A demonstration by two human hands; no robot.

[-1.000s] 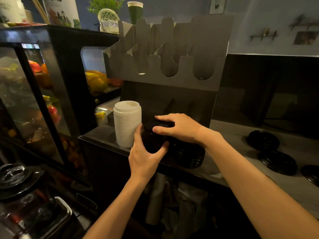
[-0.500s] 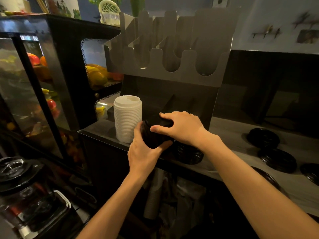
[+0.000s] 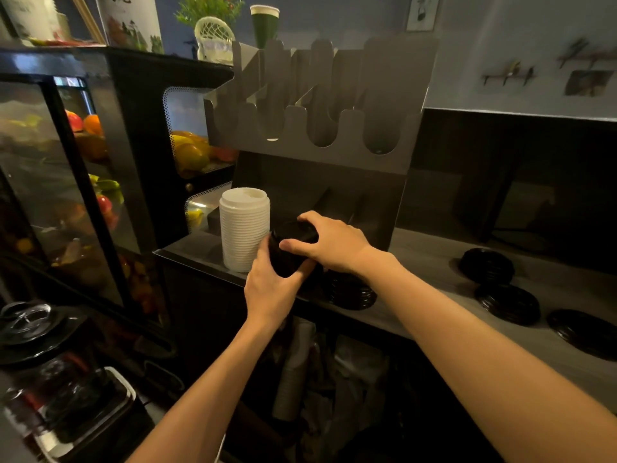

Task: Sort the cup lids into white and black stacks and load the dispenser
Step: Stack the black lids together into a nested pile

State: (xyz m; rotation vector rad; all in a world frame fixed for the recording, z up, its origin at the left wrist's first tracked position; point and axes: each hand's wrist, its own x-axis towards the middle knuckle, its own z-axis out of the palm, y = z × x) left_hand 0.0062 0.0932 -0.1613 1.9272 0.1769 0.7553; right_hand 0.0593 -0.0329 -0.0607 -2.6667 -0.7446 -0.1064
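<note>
On the counter (image 3: pixel 434 262) under the dispenser (image 3: pixel 317 105), both hands grip a black stack (image 3: pixel 290 248): left hand (image 3: pixel 270 289) cupping its side, right hand (image 3: pixel 330 242) clamped on top. White stack (image 3: pixel 244 228) sits finished right beside it. Loose black lids (image 3: pixel 507 304) wait further right, and the dispenser looks mostly unloaded.

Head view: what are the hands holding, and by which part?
A black lid stack: left hand wraps its side, right hand grips its top.

Grey counter (image 3: pixel 430 262): white lid stack (image 3: pixel 244 228), metal dispenser (image 3: pixel 320 95), several black lid piles (image 3: pixel 507 304).
</note>
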